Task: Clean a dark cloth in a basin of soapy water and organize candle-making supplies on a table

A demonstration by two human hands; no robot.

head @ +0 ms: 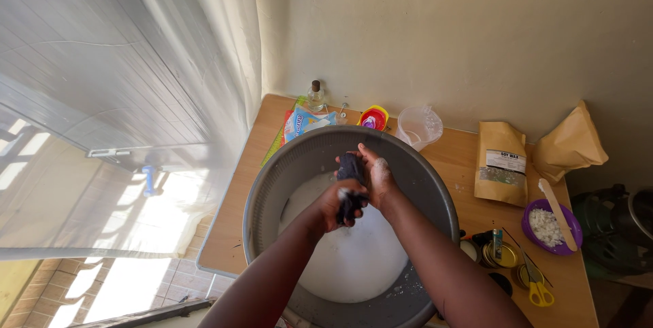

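Two hands over one large grey basin [435, 199] of white suds: left hand [338, 203] with fingers curled tight around the lower end of one dark wet cloth [350, 178], right hand [376, 173] with fingers pressed together against its upper end, cloth held between both, above the foam. On one wooden table [224, 233] around the basin: one small glass bottle [315, 95], one clear plastic cup [417, 126], two brown paper bags [503, 165], one purple bowl [552, 227] of white flakes with one wooden stick [558, 214], one pair of yellow scissors [539, 288].
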